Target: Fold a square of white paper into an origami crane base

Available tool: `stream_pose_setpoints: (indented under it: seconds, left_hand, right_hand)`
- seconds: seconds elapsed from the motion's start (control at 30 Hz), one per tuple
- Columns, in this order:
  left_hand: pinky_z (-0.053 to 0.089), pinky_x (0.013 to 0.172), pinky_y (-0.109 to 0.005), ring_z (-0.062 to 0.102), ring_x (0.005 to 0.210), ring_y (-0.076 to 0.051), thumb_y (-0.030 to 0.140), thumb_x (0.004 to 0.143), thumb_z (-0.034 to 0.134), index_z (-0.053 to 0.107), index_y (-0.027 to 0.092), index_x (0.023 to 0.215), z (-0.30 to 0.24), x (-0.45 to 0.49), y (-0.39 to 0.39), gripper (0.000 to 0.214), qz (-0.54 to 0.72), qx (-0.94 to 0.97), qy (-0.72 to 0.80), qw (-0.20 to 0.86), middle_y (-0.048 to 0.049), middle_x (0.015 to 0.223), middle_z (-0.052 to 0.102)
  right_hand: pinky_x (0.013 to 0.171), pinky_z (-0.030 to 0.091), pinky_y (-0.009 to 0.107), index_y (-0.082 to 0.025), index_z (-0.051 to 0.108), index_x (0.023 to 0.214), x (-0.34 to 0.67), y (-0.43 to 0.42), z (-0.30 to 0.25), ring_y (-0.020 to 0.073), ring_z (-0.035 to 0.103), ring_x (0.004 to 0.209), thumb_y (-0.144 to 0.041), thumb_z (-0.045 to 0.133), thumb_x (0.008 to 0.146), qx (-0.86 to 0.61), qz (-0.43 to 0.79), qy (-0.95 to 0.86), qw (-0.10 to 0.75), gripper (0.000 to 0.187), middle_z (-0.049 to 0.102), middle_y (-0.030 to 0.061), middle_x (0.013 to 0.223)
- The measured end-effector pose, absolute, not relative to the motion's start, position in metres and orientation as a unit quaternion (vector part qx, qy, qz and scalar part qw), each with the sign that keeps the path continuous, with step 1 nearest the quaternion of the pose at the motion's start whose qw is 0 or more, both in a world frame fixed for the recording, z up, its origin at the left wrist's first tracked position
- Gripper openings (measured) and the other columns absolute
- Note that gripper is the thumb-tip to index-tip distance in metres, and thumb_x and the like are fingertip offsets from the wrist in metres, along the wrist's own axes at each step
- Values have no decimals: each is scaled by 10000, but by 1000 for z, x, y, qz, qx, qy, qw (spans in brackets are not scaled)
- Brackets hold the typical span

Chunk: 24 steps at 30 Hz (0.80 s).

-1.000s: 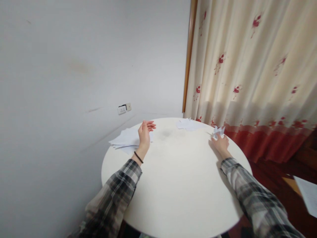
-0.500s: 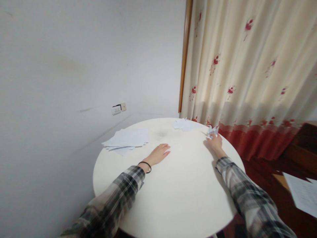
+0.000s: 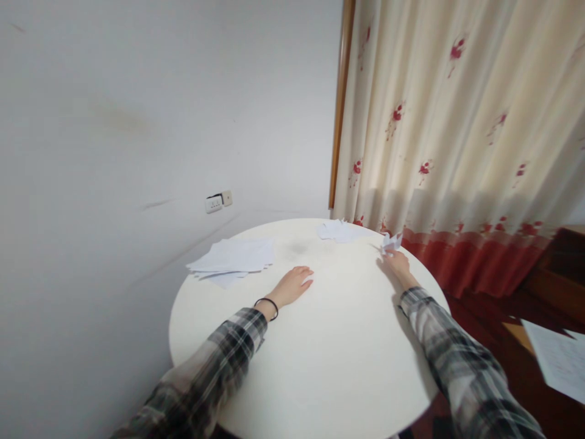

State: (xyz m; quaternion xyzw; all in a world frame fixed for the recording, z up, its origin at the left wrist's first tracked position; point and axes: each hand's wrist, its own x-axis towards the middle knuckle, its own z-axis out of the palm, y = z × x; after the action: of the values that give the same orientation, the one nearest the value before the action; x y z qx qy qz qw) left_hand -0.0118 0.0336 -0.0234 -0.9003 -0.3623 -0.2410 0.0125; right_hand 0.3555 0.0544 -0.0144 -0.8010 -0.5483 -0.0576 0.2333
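My left hand (image 3: 293, 285) lies flat, palm down, on the round white table (image 3: 329, 360), fingers stretched out, holding nothing. A black band circles its wrist. A loose stack of white paper sheets (image 3: 235, 257) lies beyond it at the table's far left. My right hand (image 3: 397, 264) rests at the table's far right edge with its fingers on a small folded white paper figure (image 3: 392, 242). More folded or crumpled white paper (image 3: 337, 230) lies at the far edge.
A grey wall with a socket (image 3: 218, 200) stands behind the table. A cream curtain with red flowers (image 3: 457, 140) hangs to the right. On the dark floor at the right lies a paper sheet (image 3: 555, 364) beside wooden furniture.
My left hand dropped from an upright pose near the paper stack to lie flat on the table, closer to me. My right hand stays on the folded paper figure.
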Motion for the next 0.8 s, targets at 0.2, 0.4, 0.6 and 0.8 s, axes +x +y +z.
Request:
stream_pose_setpoints:
  seconds: [0.2,0.4,0.6,0.8]
  left_hand:
    - [343,973,-329,465,1101,-191,304,854,402,545,154,1103,-22,-10,32,324,-240,-900,-365,12,-94,1167,544]
    - [316,989,-354,445,1129,-216,309,836,425,477,133,1177,-22,-10,31,388,-255,-891,-374,-31,-117,1202,517]
    - [321,969,-382,437,1150,-238,307,704,620,201,137,1336,-17,-4,33,778,-369,-793,-412,-254,-177,1267,435]
    - [454,719,-292,574,885,-199,365,572,732,431,158,1168,6,19,25,700,-472,-628,-356,-506,-115,1053,576]
  right_hand:
    - [805,405,360,-165,589,1092,352,57,-13,278,539,1016,-376,432,760,-827,-11,-517,219,424,598,134,1083]
    - [830,404,399,-138,608,1054,341,52,-9,286,539,1020,-321,443,755,-796,1,-537,279,388,598,149,1090]
    - [892,385,323,-131,642,985,271,43,-3,212,552,1022,-246,464,771,-609,87,-693,376,301,626,115,1069]
    - [834,423,327,-186,664,874,187,5,10,185,591,895,-231,502,767,-412,155,-805,398,199,666,64,932]
